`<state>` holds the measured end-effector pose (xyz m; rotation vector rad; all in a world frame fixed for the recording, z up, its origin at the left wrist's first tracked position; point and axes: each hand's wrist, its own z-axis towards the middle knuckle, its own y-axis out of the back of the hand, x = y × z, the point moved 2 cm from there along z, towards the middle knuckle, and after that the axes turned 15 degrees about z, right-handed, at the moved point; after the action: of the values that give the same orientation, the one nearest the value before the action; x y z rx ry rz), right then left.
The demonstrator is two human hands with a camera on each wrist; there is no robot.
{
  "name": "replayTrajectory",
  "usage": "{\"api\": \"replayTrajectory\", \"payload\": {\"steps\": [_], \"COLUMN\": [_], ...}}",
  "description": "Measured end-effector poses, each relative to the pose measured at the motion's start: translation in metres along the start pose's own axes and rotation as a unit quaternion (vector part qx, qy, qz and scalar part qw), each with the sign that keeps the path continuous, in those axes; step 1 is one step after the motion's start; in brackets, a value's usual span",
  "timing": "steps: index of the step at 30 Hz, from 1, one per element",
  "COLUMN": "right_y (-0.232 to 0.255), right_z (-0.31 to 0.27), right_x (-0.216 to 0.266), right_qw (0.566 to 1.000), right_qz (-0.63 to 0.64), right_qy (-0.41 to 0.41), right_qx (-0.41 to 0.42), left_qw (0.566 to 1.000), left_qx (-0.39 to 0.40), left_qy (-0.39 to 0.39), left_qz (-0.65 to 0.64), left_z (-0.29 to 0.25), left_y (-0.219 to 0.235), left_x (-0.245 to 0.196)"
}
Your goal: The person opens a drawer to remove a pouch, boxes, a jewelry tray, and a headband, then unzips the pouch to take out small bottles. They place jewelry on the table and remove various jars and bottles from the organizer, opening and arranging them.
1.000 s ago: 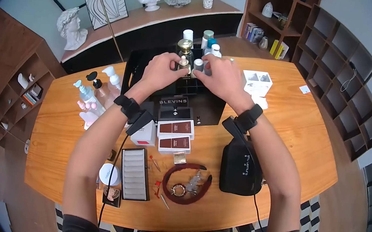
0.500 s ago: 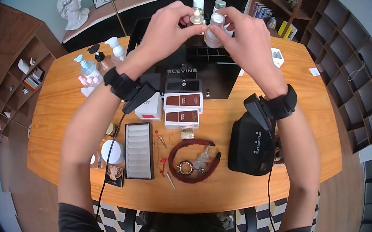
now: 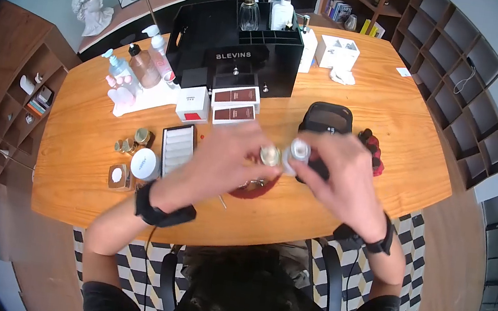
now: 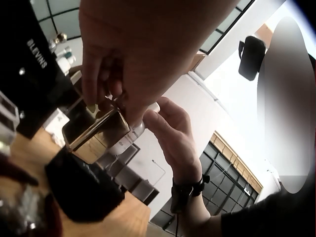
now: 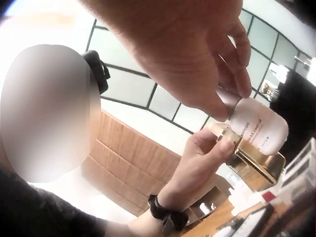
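My left hand (image 3: 220,158) grips a square gold glass dropper bottle (image 4: 96,140) by its neck, under the pale bulb top. In my right hand (image 3: 347,175) is a white cream bottle (image 5: 259,126) with small print, held by its capped end. Both bottles hang side by side over the near part of the table, partly overlapping in the right wrist view. Below them, a dark red headband (image 3: 255,191) is mostly covered by the left hand. A black pouch (image 3: 326,118) lies just beyond the right hand.
A black organizer box (image 3: 202,30) at the back bears a clear perfume bottle (image 3: 249,14) and several others. Pump bottles (image 3: 144,67) stand left of it, brown-and-white boxes (image 3: 235,104) in front. A white jar (image 3: 145,164) and a ring tray (image 3: 178,146) sit near the left hand.
Both hands have come back from above the organizer box toward the body, carrying the dropper bottle and the white bottle with them. The head view has shifted too.
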<state>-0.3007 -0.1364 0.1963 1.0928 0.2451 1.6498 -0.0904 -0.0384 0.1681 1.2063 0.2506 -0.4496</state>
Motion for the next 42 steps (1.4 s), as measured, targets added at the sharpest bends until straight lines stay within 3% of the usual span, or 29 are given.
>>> {"api": "replayTrajectory", "payload": {"steps": [4,9,19,23,25,26,29,32,35,38,42], "right_y": [-0.015,-0.024,-0.038,-0.026,-0.008,0.002,0.028,0.044,0.042,0.036,0.014], "right_z": [-0.061,-0.102,-0.115,-0.109,-0.091,-0.079,-0.022,0.047,0.115,0.173,0.221], "right_x": [-0.004,-0.018,-0.039,-0.027,-0.021,-0.020,-0.022,-0.048,-0.093,-0.127,-0.158], "right_qw": [0.999,0.990,0.987,0.992,0.993,0.992,0.994,0.993,0.994,0.990,0.977], "right_qz": [-0.001,0.019,0.008,-0.034,-0.037,-0.047,-0.054,-0.033,-0.043,-0.086,-0.135], "right_qy": [-0.044,-0.138,-0.160,-0.104,-0.101,-0.098,-0.060,-0.091,-0.093,-0.110,-0.162], "right_qx": [-0.004,-0.027,-0.026,-0.056,-0.057,-0.059,-0.078,-0.063,-0.036,-0.010,0.002], "left_qw": [0.998,0.999,0.999,0.998,0.997,0.997,0.994,0.986,0.974,0.968,0.965], "left_qx": [0.050,0.026,0.012,-0.026,-0.007,-0.049,-0.067,-0.123,-0.155,-0.130,-0.131], "left_qy": [-0.002,-0.018,0.027,0.024,0.073,0.052,0.068,0.055,0.078,0.136,0.151], "left_qz": [-0.040,-0.022,-0.031,-0.046,-0.014,0.028,0.051,0.096,0.144,0.169,0.168], "left_z": [-0.031,-0.028,-0.013,-0.011,-0.012,-0.004,0.036,0.091,0.135,0.170,0.212], "left_y": [-0.059,-0.098,-0.112,-0.093,-0.078,-0.071,-0.044,-0.009,0.023,0.043,0.047], "left_x": [-0.017,-0.023,-0.009,-0.013,-0.004,0.005,0.035,0.063,0.089,0.120,0.138]}}
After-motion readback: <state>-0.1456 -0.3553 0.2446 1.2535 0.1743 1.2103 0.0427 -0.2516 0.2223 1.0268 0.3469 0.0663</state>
